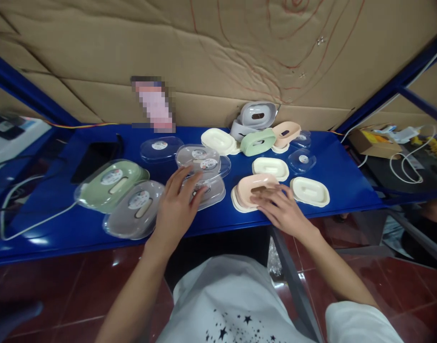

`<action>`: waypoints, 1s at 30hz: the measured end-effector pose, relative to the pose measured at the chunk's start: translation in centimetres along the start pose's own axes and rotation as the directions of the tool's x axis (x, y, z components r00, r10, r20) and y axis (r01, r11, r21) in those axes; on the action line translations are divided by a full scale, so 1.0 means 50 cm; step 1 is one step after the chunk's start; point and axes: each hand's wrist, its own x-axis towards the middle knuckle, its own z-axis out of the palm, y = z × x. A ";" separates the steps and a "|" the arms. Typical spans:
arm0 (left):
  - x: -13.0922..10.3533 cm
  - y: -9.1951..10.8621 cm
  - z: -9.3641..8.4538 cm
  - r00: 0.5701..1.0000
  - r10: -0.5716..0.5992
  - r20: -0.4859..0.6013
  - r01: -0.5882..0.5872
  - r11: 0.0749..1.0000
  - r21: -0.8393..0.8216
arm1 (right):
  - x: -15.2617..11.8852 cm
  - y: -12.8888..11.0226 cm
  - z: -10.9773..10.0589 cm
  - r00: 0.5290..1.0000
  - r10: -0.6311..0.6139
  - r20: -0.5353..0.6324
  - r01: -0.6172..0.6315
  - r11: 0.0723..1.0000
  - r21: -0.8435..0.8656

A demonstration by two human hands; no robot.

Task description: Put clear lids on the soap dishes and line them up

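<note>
My left hand has its fingers spread over a grey soap dish with a clear lid. Its fingertips are near a second lidded grey dish behind; contact is unclear. My right hand has its fingers over the right side of a pink slotted soap dish, which sits on a cream base. The fingers partly cover the slot. Left of my left hand lie another lidded grey dish and a lidded green dish, both with round stickers.
Cream trays lie to the right on the blue table. Behind are a green slotted dish, grey dishes and another pink one. Clear lids lie beside them. A white cable crosses the left side.
</note>
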 end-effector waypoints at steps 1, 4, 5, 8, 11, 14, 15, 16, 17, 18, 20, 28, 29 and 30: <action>-0.001 0.000 -0.001 1.000 0.001 -0.007 -0.001 1.000 -0.009 | 0.001 -0.007 0.005 1.000 -0.010 0.029 0.009 1.000 0.021; -0.005 0.007 -0.007 1.000 -0.001 -0.025 0.000 0.999 -0.038 | 0.005 -0.013 0.020 0.994 -0.003 0.110 -0.006 0.997 0.073; -0.007 0.012 -0.009 1.000 -0.001 -0.029 0.000 0.999 -0.048 | 0.006 -0.014 0.023 0.992 0.001 0.126 -0.012 0.996 0.083; -0.015 0.040 -0.013 0.999 0.012 -0.051 -0.016 0.996 -0.085 | 0.002 -0.024 0.030 0.992 -0.005 0.124 -0.005 0.997 0.082; -0.026 0.079 -0.004 0.996 0.060 -0.062 -0.068 0.988 -0.137 | -0.010 -0.041 0.038 0.993 -0.036 0.113 0.028 0.997 0.072; -0.034 0.112 0.016 0.989 0.133 -0.061 -0.142 0.974 -0.176 | -0.022 -0.053 0.048 0.995 -0.064 0.077 0.059 0.997 0.054; -0.035 0.119 0.023 0.986 0.152 -0.064 -0.162 0.970 -0.181 | -0.024 -0.055 0.051 0.996 -0.069 0.062 0.066 0.997 0.049; -0.036 0.124 0.030 0.984 0.167 -0.069 -0.177 0.967 -0.183 | -0.026 -0.056 0.052 0.996 -0.074 0.051 0.071 0.996 0.047; -0.036 0.128 0.035 0.982 0.174 -0.074 -0.185 0.965 -0.183 | -0.027 -0.056 0.053 0.996 -0.078 0.044 0.075 0.996 0.051; -0.037 0.130 0.038 0.982 0.176 -0.075 -0.187 0.965 -0.184 | -0.030 -0.054 0.053 0.996 -0.086 0.031 0.084 0.995 0.060; -0.040 0.133 0.042 0.982 0.175 -0.067 -0.185 0.965 -0.186 | -0.038 -0.049 0.050 0.993 -0.107 -0.056 0.111 0.991 0.080; -0.073 0.151 0.059 0.975 0.222 0.023 -0.216 0.965 -0.150 | -0.075 0.009 0.026 0.958 0.171 -0.230 -0.133 0.976 0.171; -0.077 0.153 0.062 0.974 0.224 0.030 -0.217 0.964 -0.151 | -0.075 0.015 0.025 0.976 0.165 -0.143 -0.137 0.972 0.189; -0.079 0.154 0.064 0.974 0.223 0.035 -0.215 0.964 -0.154 | -0.074 0.019 0.024 0.985 0.156 -0.070 -0.138 0.967 0.213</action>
